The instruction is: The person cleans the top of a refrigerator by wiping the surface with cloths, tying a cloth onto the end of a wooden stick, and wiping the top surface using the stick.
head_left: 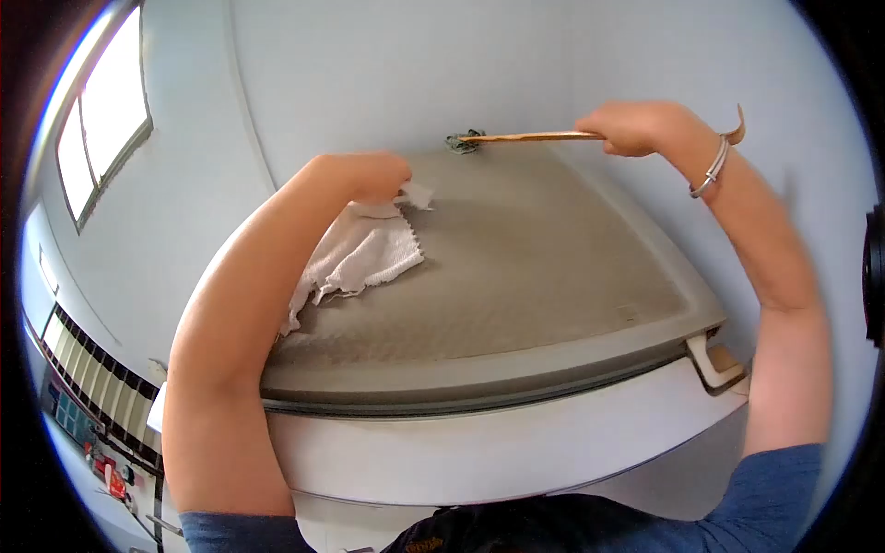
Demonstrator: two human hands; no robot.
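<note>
My left hand (380, 177) is closed on a white ribbed cloth (364, 249), which hangs and drapes over the left part of a dusty grey-brown top (525, 249). This top belongs to a white appliance that looks like a refrigerator. In my right hand (631, 127) is a thin wooden stick (530, 137) with a hooked end (739, 124) beyond my wrist, like a back scratcher. Its other end reaches a dark green crumpled clump (464, 141) at the back edge of the top, near the wall. Whether the clump is attached to the stick, I cannot tell.
Pale walls (396, 74) stand close behind and to the right of the appliance. A light-coloured hinge cover or bracket (708, 367) sits at its front right corner. Upper left is a bright window (109, 101); striped curtain-like material (92, 369) and small items lie low on the left.
</note>
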